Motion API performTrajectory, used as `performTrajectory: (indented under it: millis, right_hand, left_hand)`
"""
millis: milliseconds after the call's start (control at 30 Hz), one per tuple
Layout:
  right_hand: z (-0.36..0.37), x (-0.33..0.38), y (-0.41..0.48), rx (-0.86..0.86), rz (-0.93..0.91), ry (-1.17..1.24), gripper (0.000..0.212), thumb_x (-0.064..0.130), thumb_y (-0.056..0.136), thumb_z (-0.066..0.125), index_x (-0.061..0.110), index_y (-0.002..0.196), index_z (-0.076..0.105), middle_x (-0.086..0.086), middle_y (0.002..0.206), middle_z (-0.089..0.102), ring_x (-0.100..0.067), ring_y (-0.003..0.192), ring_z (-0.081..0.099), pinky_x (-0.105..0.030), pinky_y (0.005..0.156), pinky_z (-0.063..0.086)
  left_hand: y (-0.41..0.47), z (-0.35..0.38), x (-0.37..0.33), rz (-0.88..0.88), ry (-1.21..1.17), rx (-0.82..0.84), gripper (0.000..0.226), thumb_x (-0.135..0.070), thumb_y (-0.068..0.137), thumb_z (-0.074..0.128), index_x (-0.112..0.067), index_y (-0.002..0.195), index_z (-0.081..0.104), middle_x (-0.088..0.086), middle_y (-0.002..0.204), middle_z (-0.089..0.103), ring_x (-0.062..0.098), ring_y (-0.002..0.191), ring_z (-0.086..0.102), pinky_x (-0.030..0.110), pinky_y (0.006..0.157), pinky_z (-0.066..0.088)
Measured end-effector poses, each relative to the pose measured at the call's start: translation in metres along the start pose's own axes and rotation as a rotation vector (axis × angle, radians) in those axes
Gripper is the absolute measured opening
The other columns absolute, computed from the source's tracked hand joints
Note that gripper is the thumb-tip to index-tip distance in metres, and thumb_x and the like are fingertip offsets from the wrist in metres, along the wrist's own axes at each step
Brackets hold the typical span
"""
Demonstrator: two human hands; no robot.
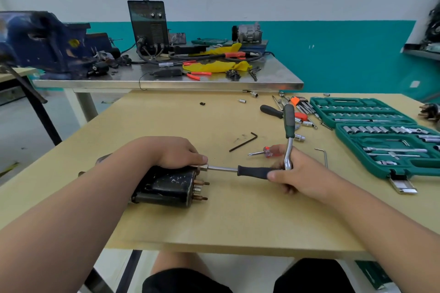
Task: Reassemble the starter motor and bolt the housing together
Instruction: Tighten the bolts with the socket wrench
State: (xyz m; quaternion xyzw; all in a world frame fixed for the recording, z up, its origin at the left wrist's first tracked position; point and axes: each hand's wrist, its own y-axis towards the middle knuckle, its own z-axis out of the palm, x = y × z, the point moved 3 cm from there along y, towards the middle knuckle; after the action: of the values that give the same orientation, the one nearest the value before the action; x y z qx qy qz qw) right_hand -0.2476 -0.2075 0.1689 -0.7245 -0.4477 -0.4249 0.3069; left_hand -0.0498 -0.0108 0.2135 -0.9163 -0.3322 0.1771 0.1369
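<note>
The black starter motor (pixel 166 187) lies on its side on the wooden table (pixel 214 221), copper terminal studs pointing right. My left hand (pixel 178 152) rests on top of the housing, its fingertips at the socket end. A black-handled extension driver (pixel 254 171) runs level from the housing's right end to my right hand (pixel 300 176). That hand grips the driver's rear end together with the head of a ratchet (pixel 289 131), whose green and black handle stands up and away from me.
An open green socket set case (pixel 381 135) lies at the right. Loose on the table are a black hex key (pixel 245 141), a small red screwdriver (pixel 264 151), a silver hex key (pixel 323 156) and several sockets. A steel bench with a blue vise (pixel 47 40) stands behind.
</note>
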Motion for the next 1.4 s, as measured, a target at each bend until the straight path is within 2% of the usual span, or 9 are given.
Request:
performTrajectory:
  millis: [133,367,467,600,767,967,1167,1300,1400]
  right_hand:
    - [0.001,-0.001,0.005,-0.071,0.046,-0.103,0.022,0.045,0.095,0.047,0.036,0.114,0.048,0.003,0.069,0.072,-0.009,0.042,0.047,-0.020,0.041,0.040]
    - [-0.008,-0.001,-0.004,-0.062,-0.201,-0.365,0.046,0.026,0.082,0.073,0.050,0.107,0.043,0.026,0.099,0.061,0.013,0.086,0.059,-0.005,0.070,0.040]
    - [-0.003,0.002,-0.005,-0.060,-0.188,-0.253,0.013,0.033,0.095,0.052,0.039,0.106,0.053,0.011,0.072,0.069,0.001,0.053,0.057,-0.013,0.052,0.043]
    - [0.001,0.001,-0.001,-0.052,0.107,-0.119,0.037,0.054,0.097,0.029,0.029,0.102,0.055,0.001,0.056,0.065,-0.011,0.040,0.048,-0.019,0.038,0.036]
    - [-0.015,0.004,-0.005,-0.085,-0.400,-0.644,0.024,0.035,0.094,0.049,0.036,0.117,0.049,0.021,0.105,0.051,0.009,0.095,0.051,-0.013,0.079,0.041]
    - [-0.007,0.001,0.011,-0.023,0.140,-0.214,0.046,0.052,0.098,0.022,0.026,0.100,0.060,0.000,0.052,0.061,-0.014,0.035,0.039,-0.018,0.038,0.028]
    - [-0.019,0.010,-0.003,-0.192,-0.335,-0.965,0.035,0.042,0.097,0.036,0.029,0.126,0.051,0.004,0.098,0.067,-0.019,0.088,0.063,-0.031,0.072,0.047]
    - [-0.008,0.014,0.004,-0.170,-0.083,-0.362,0.043,0.049,0.097,0.024,0.026,0.092,0.060,0.005,0.059,0.053,-0.011,0.056,0.052,-0.029,0.057,0.039]
    - [-0.008,0.012,0.006,-0.092,0.094,-0.287,0.049,0.054,0.097,0.026,0.022,0.084,0.061,0.005,0.049,0.053,-0.008,0.045,0.047,-0.027,0.056,0.038]
  left_hand:
    - [-0.002,0.001,-0.001,0.044,-0.007,0.011,0.031,-0.068,0.081,0.058,-0.039,0.089,0.064,-0.016,0.088,0.063,0.004,0.084,0.058,0.028,0.071,0.040]
    - [-0.001,0.001,0.000,0.030,-0.031,0.008,0.034,-0.069,0.082,0.055,-0.037,0.088,0.067,-0.013,0.088,0.064,0.006,0.084,0.058,0.028,0.071,0.040]
    - [-0.002,0.000,-0.001,0.057,-0.030,-0.005,0.027,-0.066,0.079,0.062,-0.039,0.086,0.065,-0.016,0.085,0.062,0.003,0.081,0.057,0.026,0.065,0.038]
    - [-0.002,0.000,0.000,0.019,-0.022,0.008,0.035,-0.069,0.083,0.054,-0.038,0.082,0.070,-0.015,0.087,0.066,0.006,0.085,0.060,0.029,0.073,0.041]
    - [0.001,0.002,0.001,-0.012,-0.023,0.016,0.041,-0.071,0.086,0.046,-0.036,0.085,0.068,-0.011,0.095,0.066,0.009,0.090,0.059,0.034,0.083,0.042]
    - [-0.001,0.001,0.001,0.061,-0.040,-0.008,0.029,-0.066,0.080,0.061,-0.038,0.085,0.066,-0.015,0.084,0.064,0.005,0.080,0.058,0.027,0.066,0.038]
    - [0.003,0.002,0.002,0.006,-0.041,-0.006,0.038,-0.071,0.083,0.051,-0.039,0.081,0.071,-0.014,0.091,0.067,0.008,0.088,0.060,0.029,0.077,0.042]
    - [0.002,0.003,0.002,0.052,-0.049,-0.006,0.029,-0.068,0.077,0.062,-0.040,0.082,0.066,-0.016,0.081,0.063,0.005,0.078,0.059,0.027,0.065,0.039]
    - [0.002,0.001,0.002,0.054,-0.056,-0.024,0.027,-0.066,0.078,0.064,-0.039,0.080,0.067,-0.017,0.071,0.062,0.005,0.073,0.058,0.026,0.063,0.038]
